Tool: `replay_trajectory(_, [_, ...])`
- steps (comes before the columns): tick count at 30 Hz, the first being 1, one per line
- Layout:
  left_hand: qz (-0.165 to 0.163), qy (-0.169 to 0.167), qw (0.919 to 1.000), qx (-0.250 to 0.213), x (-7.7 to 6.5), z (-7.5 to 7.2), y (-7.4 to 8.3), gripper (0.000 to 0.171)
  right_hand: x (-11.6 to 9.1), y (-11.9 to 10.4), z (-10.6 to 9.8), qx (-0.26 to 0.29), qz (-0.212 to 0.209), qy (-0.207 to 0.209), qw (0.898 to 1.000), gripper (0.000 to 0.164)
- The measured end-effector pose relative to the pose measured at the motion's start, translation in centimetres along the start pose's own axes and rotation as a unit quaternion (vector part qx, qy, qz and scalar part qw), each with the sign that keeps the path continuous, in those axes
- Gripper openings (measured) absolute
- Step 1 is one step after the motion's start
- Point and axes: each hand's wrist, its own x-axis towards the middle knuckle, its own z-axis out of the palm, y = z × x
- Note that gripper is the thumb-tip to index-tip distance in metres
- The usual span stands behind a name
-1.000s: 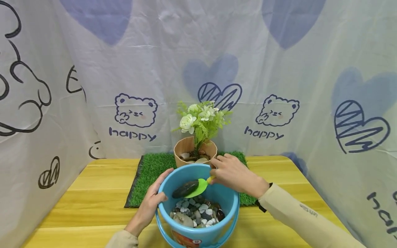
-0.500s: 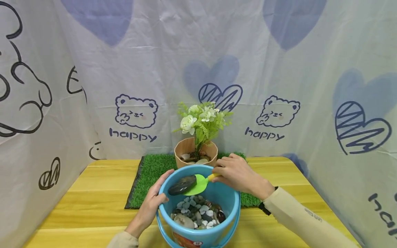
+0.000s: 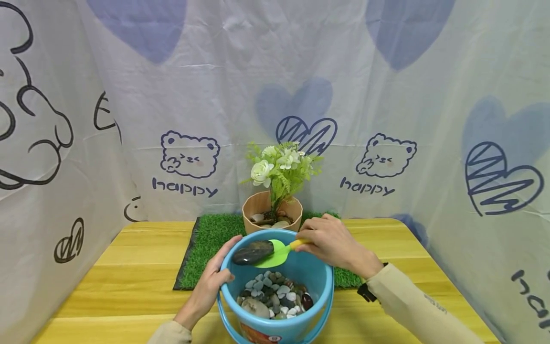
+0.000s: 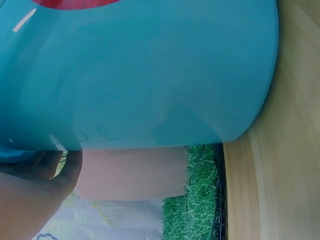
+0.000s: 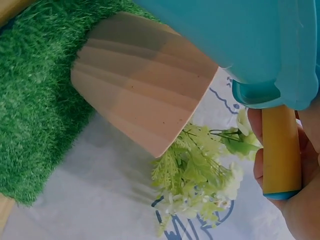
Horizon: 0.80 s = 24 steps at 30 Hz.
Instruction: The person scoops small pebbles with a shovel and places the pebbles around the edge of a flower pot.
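In the head view, a blue bucket (image 3: 317, 273) holds white, grey and brown pebbles (image 3: 281, 291) at its bottom. My left hand (image 3: 209, 282) grips the bucket's left rim, thumb over the edge and fingers along the outside. My right hand (image 3: 332, 241) holds a small trowel by its yellow handle (image 5: 281, 155), at the far right side of the rim. Inside the bucket's mouth, the trowel's green blade (image 3: 279, 253) carries a large, dark, smooth stone (image 3: 253, 252), well above the pebbles.
Behind the bucket stands a tan flowerpot (image 3: 250, 220) with white flowers (image 3: 275, 167) and some stones. It sits on a green artificial grass mat (image 3: 210, 239) on the wooden table (image 3: 129, 272). A printed white cloth (image 3: 240, 95) hangs behind and at both sides.
The trowel with the dark stone has risen a little inside the bucket and shifted slightly left at its tip. My right hand has moved slightly to the right; my left hand stays on the rim.
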Motion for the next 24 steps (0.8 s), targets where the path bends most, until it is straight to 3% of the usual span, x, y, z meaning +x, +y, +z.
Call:
replay_trajectory(13, [-0.024, 0.0, 0.9996, -0.018, -0.1, 0.2, 0.0, 0.08, -0.3, -0.1, -0.6, 0.001, 0.05, -0.017, 0.999, 0.026])
replay_trajectory(24, [-0.02, 0.007, 0.9997, -0.015, -0.1, 0.3, 0.1, 0.08, -0.9, 1.1, -0.7, 0.007, 0.073, -0.008, 0.997, 0.02])
